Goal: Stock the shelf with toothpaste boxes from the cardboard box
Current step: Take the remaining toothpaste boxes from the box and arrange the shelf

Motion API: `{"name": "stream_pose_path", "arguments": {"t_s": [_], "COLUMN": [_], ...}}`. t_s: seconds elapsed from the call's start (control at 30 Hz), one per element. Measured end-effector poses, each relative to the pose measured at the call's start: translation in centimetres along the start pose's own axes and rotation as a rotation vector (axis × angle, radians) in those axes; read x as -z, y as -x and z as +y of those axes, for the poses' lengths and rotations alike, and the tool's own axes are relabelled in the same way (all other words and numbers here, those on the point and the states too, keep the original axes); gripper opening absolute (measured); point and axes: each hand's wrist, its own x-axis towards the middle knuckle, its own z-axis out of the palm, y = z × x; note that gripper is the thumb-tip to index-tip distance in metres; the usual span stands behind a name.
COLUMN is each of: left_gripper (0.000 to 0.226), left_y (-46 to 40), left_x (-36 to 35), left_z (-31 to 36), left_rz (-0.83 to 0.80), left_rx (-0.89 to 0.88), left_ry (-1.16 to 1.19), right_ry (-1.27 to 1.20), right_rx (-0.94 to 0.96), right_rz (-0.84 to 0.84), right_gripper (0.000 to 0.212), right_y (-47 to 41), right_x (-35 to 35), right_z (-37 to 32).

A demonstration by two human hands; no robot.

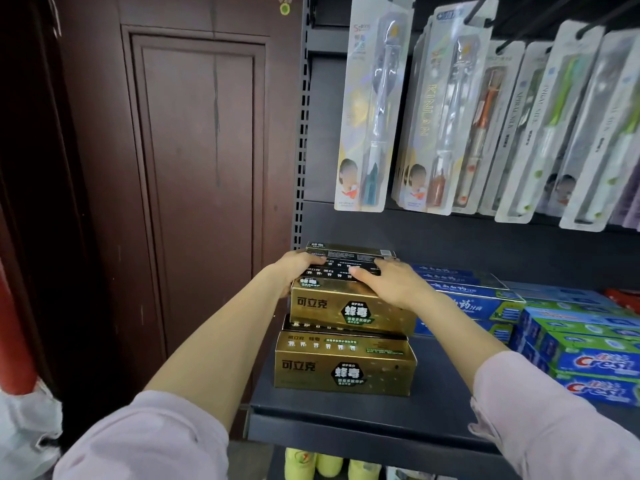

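Both hands on the gold toothpaste boxes, squaring up the stack

Left hand point(298, 266) curls round the upper gold boxes point(346, 263) at their left end, right hand point(388, 282) presses flat fingers on top; looks like the placing step, on the shelf point(363, 424). Next probably let go and fetch more, cardboard box isn't in view.
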Motion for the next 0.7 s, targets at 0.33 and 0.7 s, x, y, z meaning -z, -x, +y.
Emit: {"name": "stream_pose_path", "arguments": {"t_s": [0.33,0.7], "left_gripper": [0.036,0.049], "left_y": [1.8,7.5], "left_x": [-0.3,0.2], "left_z": [-1.9,-7.5], "left_rz": [0.260,0.083], "left_rx": [-0.129,-0.075], "left_ry": [0.243,0.172], "right_ry": [0.173,0.251], "right_rx": [0.278,0.230], "right_rz": [0.438,0.307], "right_gripper": [0.048,0.082], "right_y": [5.4,10.6], "right_x": [-0.1,-3.5], "right_z": [-2.6,-2.8]}}
